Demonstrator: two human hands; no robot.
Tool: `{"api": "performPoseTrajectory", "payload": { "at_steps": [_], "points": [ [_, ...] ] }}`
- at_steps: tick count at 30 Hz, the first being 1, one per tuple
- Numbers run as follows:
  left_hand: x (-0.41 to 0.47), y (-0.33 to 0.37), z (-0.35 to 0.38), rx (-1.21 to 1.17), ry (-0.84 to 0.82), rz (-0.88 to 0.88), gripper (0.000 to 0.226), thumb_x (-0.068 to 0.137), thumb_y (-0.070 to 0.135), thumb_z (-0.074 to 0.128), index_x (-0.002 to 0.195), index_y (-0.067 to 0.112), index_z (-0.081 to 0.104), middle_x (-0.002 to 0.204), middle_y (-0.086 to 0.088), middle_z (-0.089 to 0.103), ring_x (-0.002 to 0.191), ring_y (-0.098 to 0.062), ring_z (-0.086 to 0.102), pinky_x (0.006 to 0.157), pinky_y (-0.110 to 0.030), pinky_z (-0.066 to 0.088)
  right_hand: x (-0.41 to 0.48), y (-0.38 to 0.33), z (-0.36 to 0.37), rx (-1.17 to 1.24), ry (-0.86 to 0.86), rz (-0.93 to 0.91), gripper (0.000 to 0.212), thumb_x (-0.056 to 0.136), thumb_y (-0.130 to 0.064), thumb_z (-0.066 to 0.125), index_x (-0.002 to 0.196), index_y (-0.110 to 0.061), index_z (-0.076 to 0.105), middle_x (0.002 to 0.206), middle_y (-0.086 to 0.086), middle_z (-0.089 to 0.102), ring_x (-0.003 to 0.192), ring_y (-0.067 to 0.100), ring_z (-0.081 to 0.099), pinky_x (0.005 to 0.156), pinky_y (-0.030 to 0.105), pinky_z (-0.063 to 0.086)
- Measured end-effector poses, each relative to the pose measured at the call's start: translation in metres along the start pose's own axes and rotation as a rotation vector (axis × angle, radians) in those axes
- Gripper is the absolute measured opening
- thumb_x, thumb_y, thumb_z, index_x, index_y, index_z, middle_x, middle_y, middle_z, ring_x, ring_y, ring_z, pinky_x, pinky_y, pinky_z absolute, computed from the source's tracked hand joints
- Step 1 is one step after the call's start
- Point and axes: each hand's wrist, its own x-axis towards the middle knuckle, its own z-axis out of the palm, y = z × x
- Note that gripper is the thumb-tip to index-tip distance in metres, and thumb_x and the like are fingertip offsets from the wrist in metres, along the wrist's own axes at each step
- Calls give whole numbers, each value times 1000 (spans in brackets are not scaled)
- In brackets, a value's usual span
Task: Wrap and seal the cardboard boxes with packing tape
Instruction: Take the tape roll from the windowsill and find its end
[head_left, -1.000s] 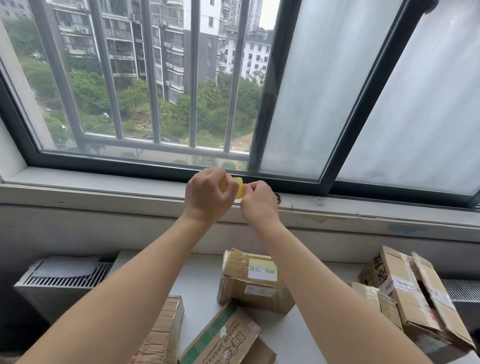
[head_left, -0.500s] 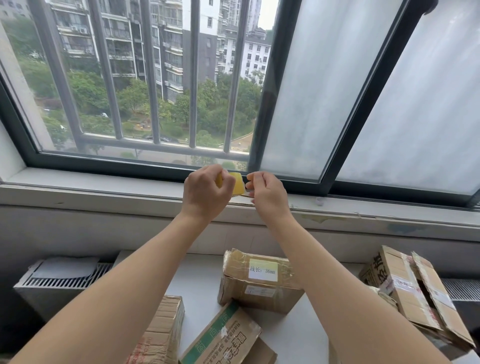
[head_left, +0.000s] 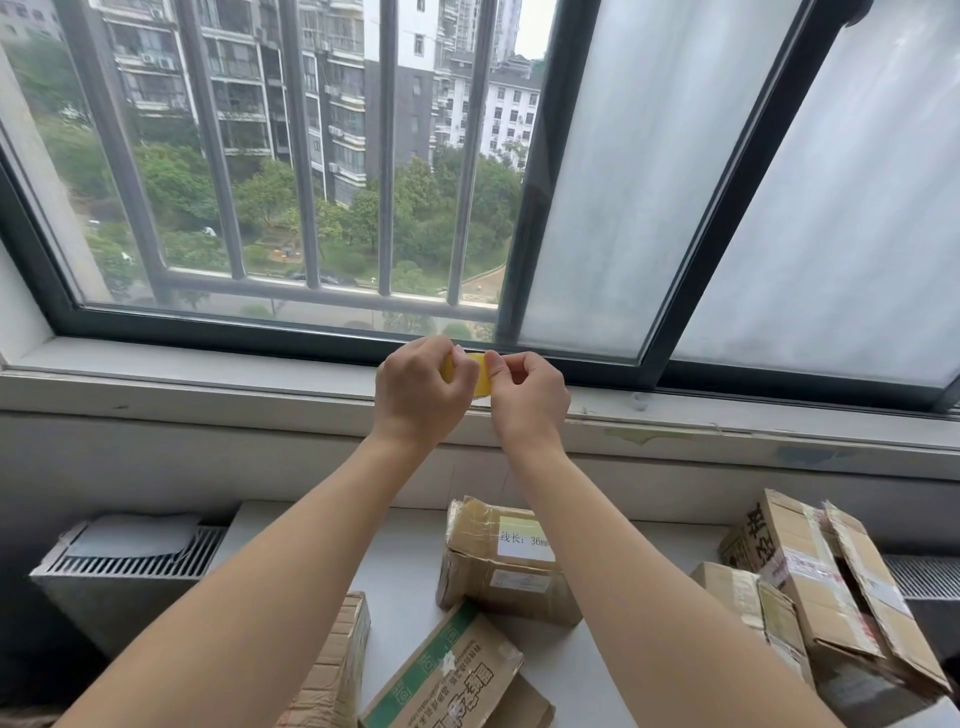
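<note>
Yellow tape roll (head_left: 480, 375) is up at sill level, held in the air betw. both hands, well above the boxes.

Head view, the only cam I've got: left hand (head_left: 421, 389) is curled round the roll's left side, fingers wrapped over it so most of it is hidden. Right hand (head_left: 530, 397) is bunched, thumb & forefinger pinching at the roll's right edge. Looks to me like picking for the free end, tho the end itself is too small to see. Both hands are closed tight on the roll.

Handling, my guess: roll is light, stiff at the core, small enough to vanish in a fist. Film will be thin & sticky, apt to fold on itself or split if pulled crooked. Best hold is round the rim w/ one hand, the other taking the end across its full width.

Below, on the white table (head_left: 405, 561): centre box (head_left: 498, 571) w/ a white label and glossy tape on top, green-printed box (head_left: 441, 675) nearer me, plain box (head_left: 332, 670) at left, stack of boxes (head_left: 800, 577) at right w/ a flap hanging loose. Cardboard looks worn, prob. soft at the corners.
</note>
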Motion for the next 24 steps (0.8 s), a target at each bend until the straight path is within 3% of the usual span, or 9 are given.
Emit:
{"api": "performPoseTrajectory", "payload": {
  "at_steps": [4, 8, 11, 18, 21, 24],
  "points": [
    [1, 1, -1, -12, -2, 14, 29, 85, 32, 43, 61, 19, 33, 55, 10, 29, 52, -22, 32, 58, -28, 23, 0, 0, 2, -47, -21, 3, 27, 103, -37, 59, 92, -13, 66, 83, -5, 65, 83, 21, 60, 77, 34, 45],
    [0, 0, -1, -15, 11, 36, 28, 84, 30, 44, 61, 20, 33, 55, 10, 29, 51, -21, 30, 57, -26, 23, 0, 1, 3, -142, -70, -22, 27, 108, -33, 48, 102, -10, 60, 96, 2, 64, 91, 23, 54, 73, 32, 34],
    [0, 1, -1, -15, 5, 52, 30, 85, 30, 45, 60, 20, 30, 54, 14, 22, 50, -21, 28, 57, -25, 23, 3, 0, 2, -203, -115, -47, 25, 109, -30, 42, 108, -9, 55, 105, 7, 63, 95, 24, 53, 76, 33, 34],
    [-1, -5, 0, -3, -41, 17, 33, 85, 32, 43, 57, 17, 34, 51, 10, 25, 49, -22, 28, 54, -27, 21, 14, 4, -6, -325, -212, -91, 26, 109, -27, 42, 113, -7, 58, 99, 1, 57, 91, 21, 49, 76, 32, 32],
    [-2, -9, -4, -59, -60, -23, 34, 86, 33, 41, 56, 18, 33, 49, 11, 23, 47, -12, 25, 49, -28, 20, 28, 6, -15, -112, -247, 18, 28, 108, -31, 47, 95, -11, 61, 86, 1, 63, 79, 23, 58, 77, 39, 48],
    [-4, -9, -7, -85, -64, -53, 34, 86, 36, 39, 56, 24, 28, 49, 11, 21, 47, -8, 25, 48, -23, 19, 36, 3, -27, 193, -278, 220, 35, 109, -37, 44, 92, -15, 65, 82, 0, 65, 68, 15, 58, 70, 34, 53]
  ]
}}
